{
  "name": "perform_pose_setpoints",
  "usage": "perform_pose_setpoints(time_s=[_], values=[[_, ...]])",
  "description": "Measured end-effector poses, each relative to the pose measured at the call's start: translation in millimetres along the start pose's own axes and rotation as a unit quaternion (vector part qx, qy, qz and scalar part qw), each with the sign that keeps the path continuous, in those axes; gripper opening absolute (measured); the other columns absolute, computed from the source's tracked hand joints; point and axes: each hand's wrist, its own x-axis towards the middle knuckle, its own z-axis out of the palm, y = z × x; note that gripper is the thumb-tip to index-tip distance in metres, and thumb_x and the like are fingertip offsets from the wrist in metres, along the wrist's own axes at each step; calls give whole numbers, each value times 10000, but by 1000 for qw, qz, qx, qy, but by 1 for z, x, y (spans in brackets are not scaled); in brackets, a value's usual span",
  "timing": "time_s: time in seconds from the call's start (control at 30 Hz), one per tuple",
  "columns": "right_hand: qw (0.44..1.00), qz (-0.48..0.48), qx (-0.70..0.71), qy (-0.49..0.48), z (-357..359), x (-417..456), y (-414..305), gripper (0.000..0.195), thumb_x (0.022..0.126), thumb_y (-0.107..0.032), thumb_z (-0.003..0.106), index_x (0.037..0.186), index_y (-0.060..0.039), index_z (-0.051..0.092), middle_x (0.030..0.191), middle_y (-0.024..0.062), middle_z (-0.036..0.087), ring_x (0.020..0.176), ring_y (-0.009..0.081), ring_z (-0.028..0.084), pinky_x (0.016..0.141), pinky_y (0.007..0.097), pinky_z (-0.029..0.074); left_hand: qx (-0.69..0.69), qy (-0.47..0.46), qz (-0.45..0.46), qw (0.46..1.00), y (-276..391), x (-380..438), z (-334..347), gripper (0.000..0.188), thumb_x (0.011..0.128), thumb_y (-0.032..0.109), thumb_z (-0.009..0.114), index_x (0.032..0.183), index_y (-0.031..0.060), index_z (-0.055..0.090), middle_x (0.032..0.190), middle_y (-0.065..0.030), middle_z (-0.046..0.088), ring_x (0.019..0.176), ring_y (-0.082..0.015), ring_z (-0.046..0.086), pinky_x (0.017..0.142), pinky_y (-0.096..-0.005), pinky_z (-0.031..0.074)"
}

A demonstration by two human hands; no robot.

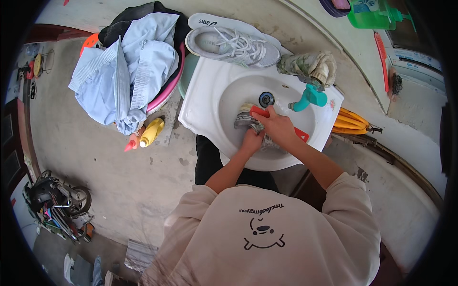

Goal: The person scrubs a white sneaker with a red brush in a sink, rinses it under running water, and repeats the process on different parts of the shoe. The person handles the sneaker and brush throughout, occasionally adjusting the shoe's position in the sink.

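A grey and white sneaker (pixel 244 119) lies tilted in the basin of a white ceramic sink (pixel 204 96). My left hand (pixel 253 140) grips it near the laces. Above the shoe, my right hand (pixel 277 125) is closed around a red-handled brush (pixel 300 133), whose red end shows over the heel or toe; I cannot tell which. The brush's bristles are hidden. Beyond my right hand, the drain (pixel 266 99) sits in the basin floor. A teal plastic tap (pixel 310 98) reaches over the right side of the bowl.
A second white sneaker (pixel 232 46) rests on the sink's back edge, beside pale insoles (pixel 222 22). Light blue clothing (pixel 125 75) overhangs a pink-rimmed basin (pixel 168 91) at left. A yellow bottle (pixel 152 132) is on the floor. An orange hose (pixel 349 121) hangs right of the sink.
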Motion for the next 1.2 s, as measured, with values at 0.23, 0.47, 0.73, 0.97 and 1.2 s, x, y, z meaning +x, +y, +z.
perform_pose_setpoints(time_s=[0.23,0.47,0.73,0.97,1.2], values=[[999,35,5,29,-10,-4,-23,514,796,-113,641,1273,-305,636,1028,93,518,692,266,665,616,394,565,12,-69,-24,997,-6,3,-10,276,919,112,600,1164,-8,642,1096,-124,696,991,-202,639,859,-345,488],[990,80,97,64,7,61,-13,384,933,-202,581,1285,-350,628,1055,89,552,811,286,666,697,425,559,31,-40,10,999,13,-4,-11,274,892,175,650,1091,-12,665,1019,-208,706,967,-347,681,849,-405,509],[981,87,154,78,11,-3,15,361,954,-273,565,1294,-386,608,1062,79,570,778,302,665,666,435,545,29,-53,-12,998,5,-1,-11,315,912,149,641,1185,-8,630,1116,-110,690,947,-203,656,838,-367,510],[957,77,252,122,24,36,7,373,961,-241,549,1318,-338,600,1138,87,586,922,307,649,769,419,532,-545,24,-222,808,43,12,-47,633,959,485,510,1404,41,432,1374,-107,538,1305,-273,471,1075,-433,379],[861,64,402,306,-19,-63,4,388,947,-113,590,1323,-203,625,1172,120,567,939,278,628,801,319,511,-509,-3,-154,847,116,-4,-32,475,1030,417,428,1349,68,468,1335,-83,549,1239,-241,513,1099,-409,364]])
